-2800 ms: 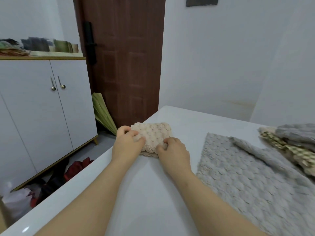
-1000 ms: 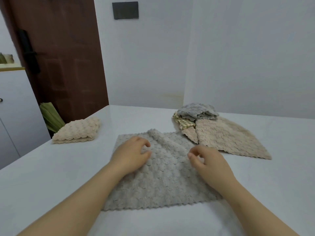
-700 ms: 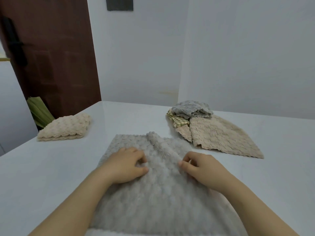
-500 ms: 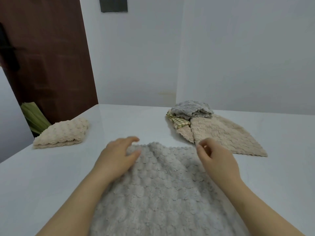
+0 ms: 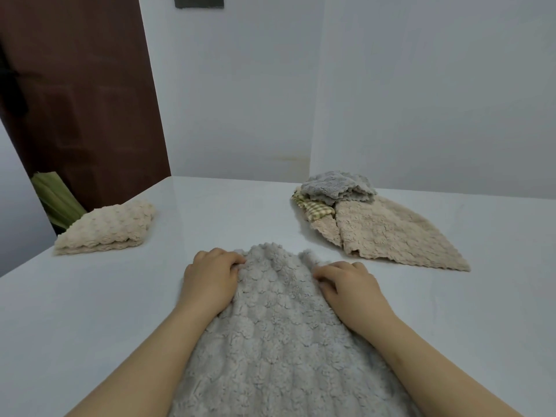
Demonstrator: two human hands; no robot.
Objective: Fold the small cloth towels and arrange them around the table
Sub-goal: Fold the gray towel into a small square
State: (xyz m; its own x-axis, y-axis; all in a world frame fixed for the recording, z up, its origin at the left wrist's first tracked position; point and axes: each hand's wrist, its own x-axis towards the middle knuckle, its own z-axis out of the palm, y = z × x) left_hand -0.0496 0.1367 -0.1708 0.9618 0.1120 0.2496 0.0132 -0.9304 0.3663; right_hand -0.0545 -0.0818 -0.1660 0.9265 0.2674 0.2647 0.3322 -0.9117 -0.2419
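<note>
Grey towel [image 5: 279,341] lies spread on the white tabletop [image 5: 90,296] directly in front of the person, and its near end runs out of the bottom of the view. Left hand [image 5: 210,281] is on the far-left corner and right hand [image 5: 349,288] on the far-right corner. Both grips are closed down, fingers curled into the pile and pinching the far hem. Thumbs are hidden, so I can't tell how deep either pinch goes. The fabric between the two hands is humped into a small ridge, so the corners sit slightly gathered inward. Probable reason for the hold: taking both far corners at once lets the far edge be drawn back toward the body for a first half-fold. Relative to the grip, the hem sits right at the fingertips. The rest of the cloth runs back under the palms and between the forearms. Folded beige towel [image 5: 108,228] sits at the left edge of the tabletop, well apart, and looks like a finished piece parked at its spot. Unfolded stock is far right, kept off the working patch: flat beige towel [image 5: 388,233], a checked cloth [image 5: 316,209] at its left edge, and a crumpled grey towel [image 5: 337,185] on top. One folded, one in hand, and the pile not yet done.
</note>
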